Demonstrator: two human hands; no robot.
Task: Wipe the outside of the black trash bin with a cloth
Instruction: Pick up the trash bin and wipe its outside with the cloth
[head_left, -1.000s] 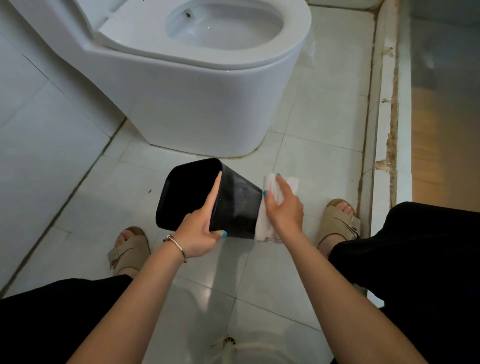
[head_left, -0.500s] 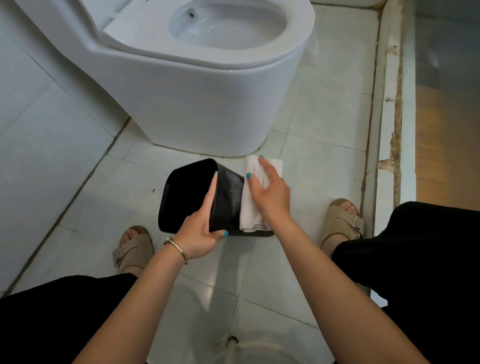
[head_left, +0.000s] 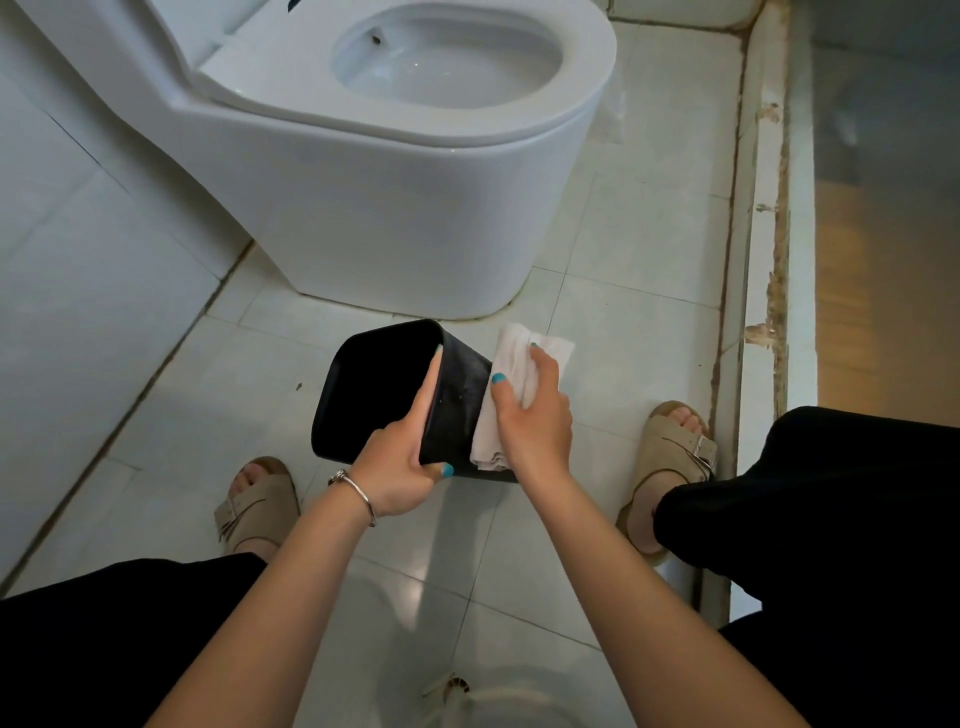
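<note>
The black trash bin (head_left: 460, 395) is held tipped on its side above the floor, its open mouth facing left. My left hand (head_left: 400, 462) grips its rim, with fingers inside the mouth and the thumb under the near wall. A white cloth (head_left: 511, 358) lies pressed flat on the bin's upper outer wall, near the base end. My right hand (head_left: 530, 410) rests on top of the cloth with the thumb spread toward the bin. The bin's far side and base are hidden.
A white toilet (head_left: 395, 171) stands just beyond the bin. My sandalled feet (head_left: 260, 499) (head_left: 670, 457) flank it on the tiled floor (head_left: 623, 322). A tiled wall (head_left: 78, 260) runs on the left; a raised white threshold (head_left: 769, 260) on the right.
My right hand slid the cloth left along the bin's outer wall from the base end, then back a little to the right. The left hand kept its grip on the rim.
</note>
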